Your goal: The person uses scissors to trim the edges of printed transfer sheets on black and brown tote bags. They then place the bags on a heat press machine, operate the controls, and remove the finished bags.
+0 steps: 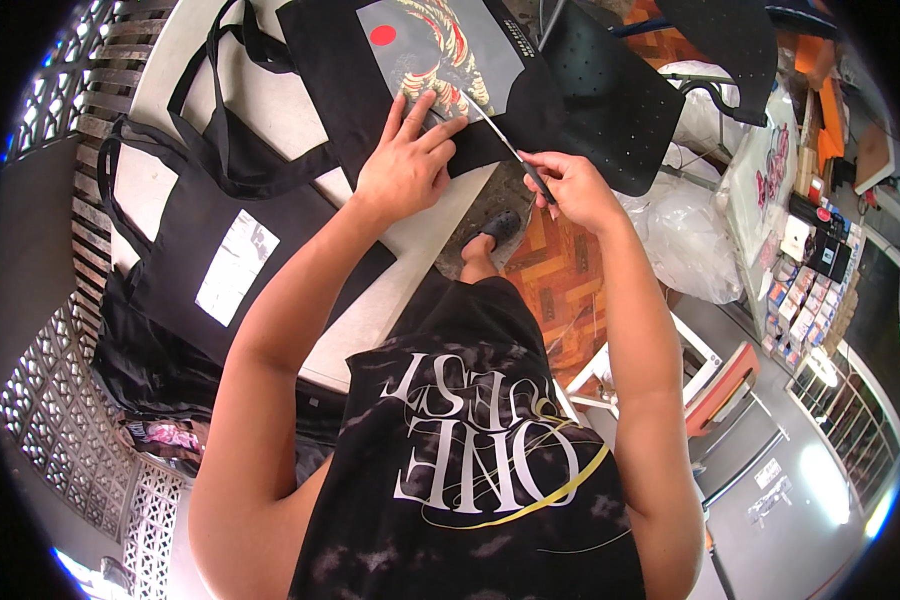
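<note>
My left hand [410, 158] rests palm down with its fingers spread on the lower part of a printed grey sheet [388, 62]. That sheet bears a red circle and a red, cream and black figure, and lies over a black fabric tote bag [320, 60] on the table. In my right hand [573, 188] is a slim tool [500, 137] with a silver shaft and dark handle; its exact kind is unclear. The tool's tip reaches the sheet close to my left fingertips. A second black tote bag [175, 225] with a white printed panel lies to the left.
The pale table [365, 310] ends just left of my legs. Right of the sheet stands a black perforated seat [610, 110], with clear plastic bags [690, 240] beyond it. Dark fabric [150, 350] is heaped at the lower left. A white-framed stool [690, 345] stands on the right.
</note>
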The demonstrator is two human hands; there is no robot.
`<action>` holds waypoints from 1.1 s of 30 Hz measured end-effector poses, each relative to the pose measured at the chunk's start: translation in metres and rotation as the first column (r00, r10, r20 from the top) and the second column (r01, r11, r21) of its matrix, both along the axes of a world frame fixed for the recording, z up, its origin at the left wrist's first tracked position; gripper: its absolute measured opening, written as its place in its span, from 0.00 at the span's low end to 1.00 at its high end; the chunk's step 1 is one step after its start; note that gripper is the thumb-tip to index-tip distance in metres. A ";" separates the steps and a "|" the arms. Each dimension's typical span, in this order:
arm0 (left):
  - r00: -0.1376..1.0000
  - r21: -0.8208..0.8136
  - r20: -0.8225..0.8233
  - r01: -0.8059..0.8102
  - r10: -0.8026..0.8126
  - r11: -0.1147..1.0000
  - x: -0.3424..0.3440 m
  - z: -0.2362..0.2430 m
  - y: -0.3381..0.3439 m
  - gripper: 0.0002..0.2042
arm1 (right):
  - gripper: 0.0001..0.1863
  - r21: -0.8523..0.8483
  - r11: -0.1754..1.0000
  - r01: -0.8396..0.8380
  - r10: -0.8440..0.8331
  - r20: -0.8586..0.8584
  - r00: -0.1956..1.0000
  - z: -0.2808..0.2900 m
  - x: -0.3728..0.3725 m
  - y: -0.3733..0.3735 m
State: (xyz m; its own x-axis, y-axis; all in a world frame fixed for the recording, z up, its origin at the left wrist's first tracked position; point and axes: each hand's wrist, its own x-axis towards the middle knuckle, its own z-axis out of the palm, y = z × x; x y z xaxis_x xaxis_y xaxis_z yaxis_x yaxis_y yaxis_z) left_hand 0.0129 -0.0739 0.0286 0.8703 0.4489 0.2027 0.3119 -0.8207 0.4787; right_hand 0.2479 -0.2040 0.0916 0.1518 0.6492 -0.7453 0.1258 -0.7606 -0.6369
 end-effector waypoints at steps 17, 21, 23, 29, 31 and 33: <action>1.000 0.009 0.003 -0.009 0.009 1.000 0.001 0.000 -0.001 0.03 | 0.23 0.010 1.000 -0.029 0.029 0.021 0.999 0.000 0.006 0.012; 1.000 0.013 0.000 -0.012 0.012 1.000 0.001 0.000 -0.002 0.03 | 0.20 -0.010 0.995 -0.101 0.102 0.087 0.991 0.001 0.012 0.019; 1.000 0.015 -0.002 -0.010 0.010 1.000 0.001 -0.001 -0.001 0.03 | 0.20 -0.014 0.996 -0.088 0.089 0.099 0.991 0.003 0.012 0.021; 1.000 0.019 -0.007 -0.005 0.006 1.000 0.001 -0.001 -0.002 0.03 | 0.16 0.001 0.993 -0.118 0.116 0.179 0.977 0.008 0.012 0.028; 1.000 0.017 -0.009 -0.008 0.008 1.000 0.001 -0.001 -0.001 0.03 | 0.16 0.004 0.990 -0.139 0.135 0.201 0.970 0.009 0.012 0.030; 1.000 0.016 -0.011 -0.009 0.010 1.000 0.001 -0.001 -0.002 0.03 | 0.16 0.014 0.989 -0.150 0.144 0.216 0.966 0.012 0.010 0.033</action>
State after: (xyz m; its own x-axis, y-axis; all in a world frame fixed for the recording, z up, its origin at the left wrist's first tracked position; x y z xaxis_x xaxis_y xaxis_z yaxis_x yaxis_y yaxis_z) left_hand 0.0136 -0.0754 0.0281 0.8682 0.4541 0.2002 0.3249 -0.8249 0.4625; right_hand 0.2581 -0.1714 0.1034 0.2070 0.6978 -0.6857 0.3709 -0.7046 -0.6050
